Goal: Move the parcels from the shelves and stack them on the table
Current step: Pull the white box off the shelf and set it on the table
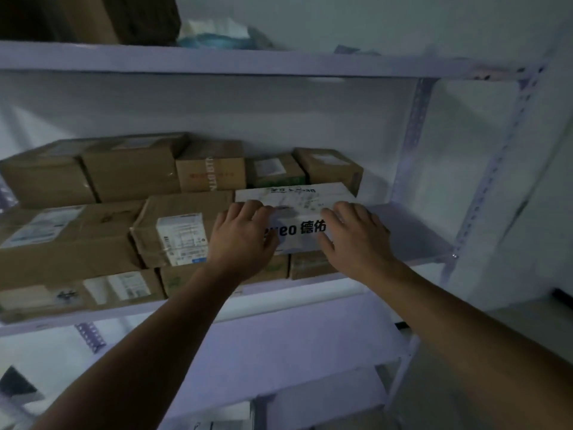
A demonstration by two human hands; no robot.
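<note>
I am holding the white parcel (297, 209) with both hands at the right end of the row on the middle shelf (409, 234). My left hand (243, 240) is clamping its 9 o'clock end, with the fingers bending over the top edge and the thumb pressing on the front face beside the black lettering. My right hand (356, 240) is gripping the 3 o'clock end the same way. The parcel is lying on a low brown parcel with green print (307, 266) at its 6 o'clock. A labelled brown parcel (179, 231) is sitting just beside it at 9 o'clock, and a small brown parcel (331, 169) is standing behind it at 12 o'clock. Bare shelf is showing at its 3 o'clock. The upper shelf (217, 60) is running across at 12 o'clock.
</note>
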